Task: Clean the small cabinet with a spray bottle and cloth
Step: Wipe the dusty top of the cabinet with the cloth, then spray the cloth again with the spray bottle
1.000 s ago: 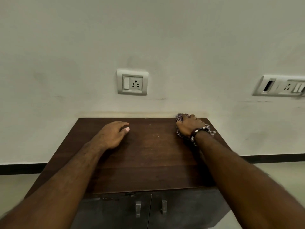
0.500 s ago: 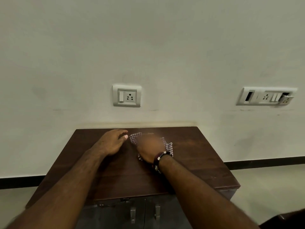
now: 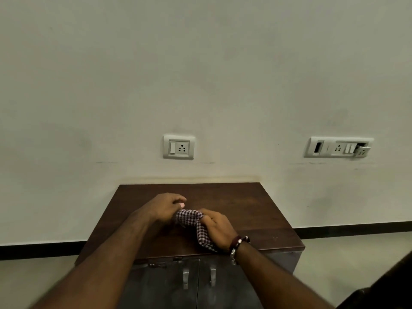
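Observation:
A small cabinet (image 3: 245, 204) with a dark brown wooden top and two grey doors stands against the wall. My right hand (image 3: 217, 228), with a bead bracelet on the wrist, grips a bunched checked cloth (image 3: 196, 221) at the middle front of the top. My left hand (image 3: 165, 208) rests just left of it, its fingers touching the cloth's left end. No spray bottle is in view.
Two metal door handles (image 3: 198, 277) sit below the front edge. A white wall socket (image 3: 179, 147) hangs above the cabinet, and a wider switch panel (image 3: 338, 147) to the right has a loose module. A dark object (image 3: 383, 288) fills the bottom right corner.
My right hand swept the cloth from the back right corner leftward and toward the front, then bunched it up. My left hand closed in on the cloth. The view pulled back.

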